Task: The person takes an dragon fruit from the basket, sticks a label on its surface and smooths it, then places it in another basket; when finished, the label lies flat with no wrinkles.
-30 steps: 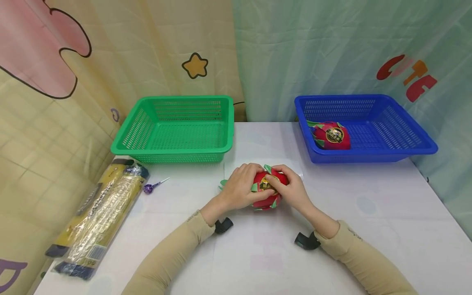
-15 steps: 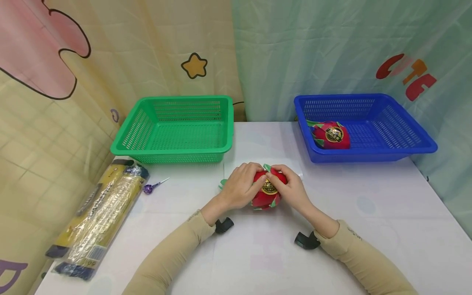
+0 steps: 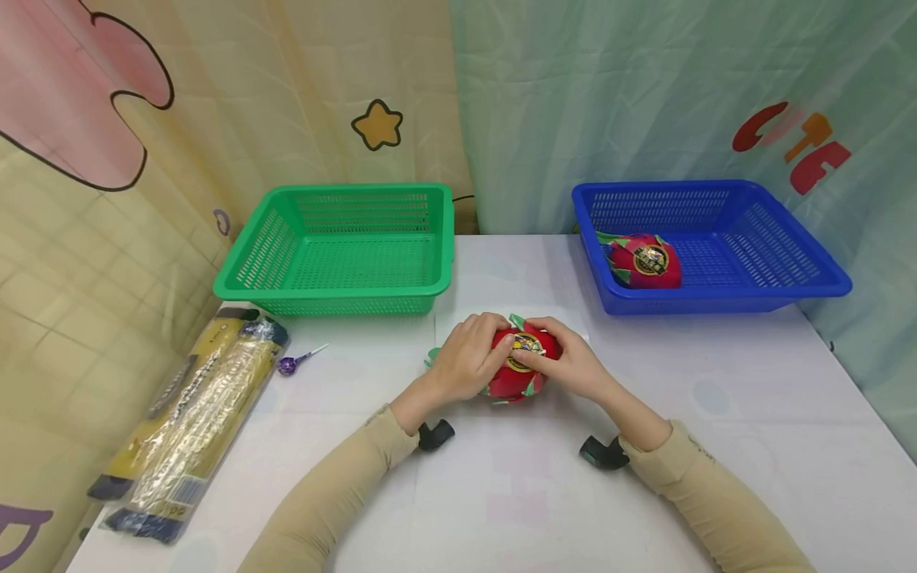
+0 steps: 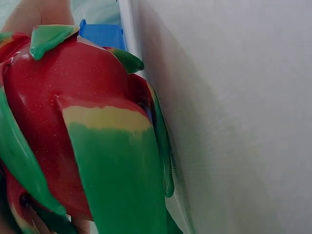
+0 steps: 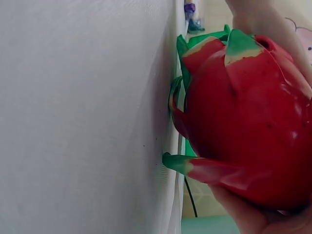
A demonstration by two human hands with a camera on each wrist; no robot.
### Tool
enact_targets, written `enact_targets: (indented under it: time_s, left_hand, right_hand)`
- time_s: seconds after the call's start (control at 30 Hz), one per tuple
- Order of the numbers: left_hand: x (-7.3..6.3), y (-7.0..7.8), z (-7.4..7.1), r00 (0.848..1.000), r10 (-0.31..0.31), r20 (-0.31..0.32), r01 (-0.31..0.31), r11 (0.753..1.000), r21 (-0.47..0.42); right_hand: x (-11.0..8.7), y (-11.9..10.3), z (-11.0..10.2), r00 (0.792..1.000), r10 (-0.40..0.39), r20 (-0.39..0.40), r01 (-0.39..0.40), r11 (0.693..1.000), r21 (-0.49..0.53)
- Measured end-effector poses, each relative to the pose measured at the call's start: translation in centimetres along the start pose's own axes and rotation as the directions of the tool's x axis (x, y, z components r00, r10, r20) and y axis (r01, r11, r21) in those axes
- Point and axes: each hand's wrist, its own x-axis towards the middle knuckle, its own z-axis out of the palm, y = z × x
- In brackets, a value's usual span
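Observation:
A red dragon fruit (image 3: 510,380) with green-tipped scales and a round black-and-gold label (image 3: 526,352) is held between both hands over the white table. My left hand (image 3: 469,360) grips its left side, with the thumb beside the label. On the other side my right hand (image 3: 573,362) grips it, the thumb touching the label. Both wrist views show the dragon fruit (image 4: 44,83) close up, its scales (image 5: 209,168) near the tabletop; fingers are partly hidden behind it. A second dragon fruit (image 3: 645,263) with a similar label lies in the blue basket (image 3: 716,296).
The green basket (image 3: 333,293) stands at the back left, the blue one at the back right. Two long plastic-wrapped packages (image 3: 208,422) lie along the table's left edge. Beside them is a purple-wrapped lollipop (image 3: 288,366). A patterned curtain (image 3: 530,103) hangs behind.
My left thumb has moved up from across the front of the dragon fruit, uncovering more of the label. My right hand and forearm have shifted slightly right, the thumb now lower on the label.

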Motion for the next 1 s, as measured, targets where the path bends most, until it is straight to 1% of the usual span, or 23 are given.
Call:
enact_targets:
  time_s: [0.13,0.27,0.37,0.47,0.5,0.63,0.7,0.73,1.0]
  left_hand:
    - [0.0,0.1,0.0,1.000,-0.006,0.003,0.005,1.000,0.001]
    - [0.0,0.2,0.0,1.000,-0.001,-0.001,0.001,1.000,0.007]
    - [0.0,0.3,0.0,1.000,0.007,-0.008,-0.007,1.000,0.013]
    - [-0.1,0.4,0.0,1.000,0.010,-0.014,-0.010,1.000,0.018]
    - [-0.1,0.4,0.0,1.000,0.010,-0.015,-0.010,1.000,0.018]
    - [-0.1,0.4,0.0,1.000,0.008,-0.019,-0.008,1.000,0.018]
    - [-0.1,0.5,0.0,1.000,0.007,-0.020,-0.007,1.000,0.018]
    - [0.0,0.5,0.0,1.000,0.007,-0.019,-0.006,1.000,0.017]
    - [-0.1,0.4,0.0,1.000,-0.002,-0.016,0.002,1.000,0.006]
  right_hand:
    - [-0.1,0.0,0.4,0.998,-0.054,-0.028,0.055,0.998,0.015]
    - [-0.2,0.1,0.8,0.989,-0.137,-0.054,0.135,0.990,-0.046]
    - [-0.3,0.0,1.0,0.981,-0.181,-0.073,0.173,0.979,-0.105]
    - [-0.4,0.0,1.0,0.974,-0.212,-0.084,0.200,0.971,-0.130]
    - [-0.6,-0.5,1.0,0.973,-0.216,-0.087,0.204,0.970,-0.131]
    - [-0.6,-0.5,1.0,0.971,-0.220,-0.090,0.206,0.967,-0.147]
    - [-0.6,-0.5,1.0,0.972,-0.218,-0.092,0.202,0.967,-0.153]
    - [-0.4,0.1,1.0,0.971,-0.222,-0.094,0.205,0.966,-0.158]
    - [-0.3,0.2,1.1,0.968,-0.225,-0.110,0.206,0.965,-0.162]
